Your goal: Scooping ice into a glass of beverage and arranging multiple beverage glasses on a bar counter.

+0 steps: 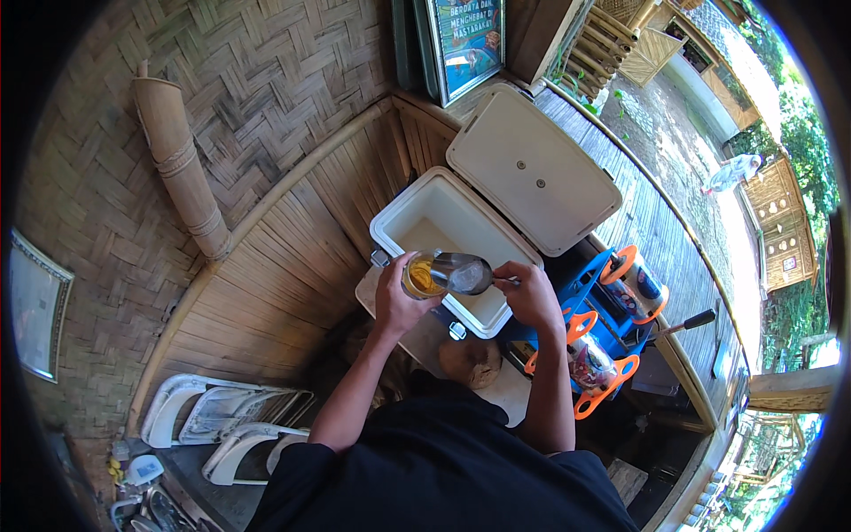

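My left hand [395, 300] is wrapped round a clear glass [417, 285] with something yellow-orange inside. In my right hand [534, 297] is the handle of a metal scoop [468, 274] holding what looks like clear ice. The scoop's mouth is at the glass's rim. Both are held over the near side of an open white cooler box [443, 209], whose inner walls and part of its floor show. Its lid [536, 168] is swung back on the far right side. Metal latches sit on the cooler's near side.
To the right stands a blue machine [581, 288] with orange ends and rolls of printed film. A round brown object [470, 362] lies just before me. Folded white chairs [222, 412] lean at lower left. A framed poster [468, 44] stands behind the cooler. Someone [734, 173] is outside.
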Action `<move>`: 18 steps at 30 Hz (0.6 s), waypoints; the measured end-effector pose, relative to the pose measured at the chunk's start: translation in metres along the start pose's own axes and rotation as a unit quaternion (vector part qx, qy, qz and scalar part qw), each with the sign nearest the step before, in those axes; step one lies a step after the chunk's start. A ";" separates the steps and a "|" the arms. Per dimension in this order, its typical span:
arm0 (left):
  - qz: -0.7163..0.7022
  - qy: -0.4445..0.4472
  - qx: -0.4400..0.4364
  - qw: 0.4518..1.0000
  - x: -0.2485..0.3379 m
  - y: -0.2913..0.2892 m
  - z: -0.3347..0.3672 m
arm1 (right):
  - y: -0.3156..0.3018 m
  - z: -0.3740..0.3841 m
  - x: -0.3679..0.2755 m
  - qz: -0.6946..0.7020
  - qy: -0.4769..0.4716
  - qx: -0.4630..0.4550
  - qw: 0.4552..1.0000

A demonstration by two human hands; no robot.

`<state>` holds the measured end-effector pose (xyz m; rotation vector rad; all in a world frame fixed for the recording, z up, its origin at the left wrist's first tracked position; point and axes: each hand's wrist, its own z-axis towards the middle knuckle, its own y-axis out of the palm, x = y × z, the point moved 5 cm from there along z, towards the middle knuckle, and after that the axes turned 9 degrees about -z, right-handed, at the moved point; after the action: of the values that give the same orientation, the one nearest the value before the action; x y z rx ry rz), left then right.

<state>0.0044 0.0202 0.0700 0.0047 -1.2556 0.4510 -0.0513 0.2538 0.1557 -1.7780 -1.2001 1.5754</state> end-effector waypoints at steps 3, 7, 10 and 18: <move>0.005 0.007 0.003 1.000 -0.003 0.001 -0.001 | -0.001 -0.001 0.000 -0.008 0.002 -0.002 1.000; 0.011 0.009 0.005 1.000 -0.006 0.002 -0.003 | -0.001 0.000 0.005 -0.009 0.000 0.001 1.000; 0.010 0.006 -0.002 1.000 -0.007 0.003 -0.002 | 0.000 0.002 0.009 0.008 0.007 0.000 1.000; 0.007 -0.003 -0.004 1.000 -0.007 0.004 0.000 | 0.002 0.003 0.014 0.011 -0.007 0.013 1.000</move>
<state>0.0018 0.0216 0.0628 -0.0088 -1.2639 0.4586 -0.0543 0.2645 0.1461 -1.7718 -1.1668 1.6112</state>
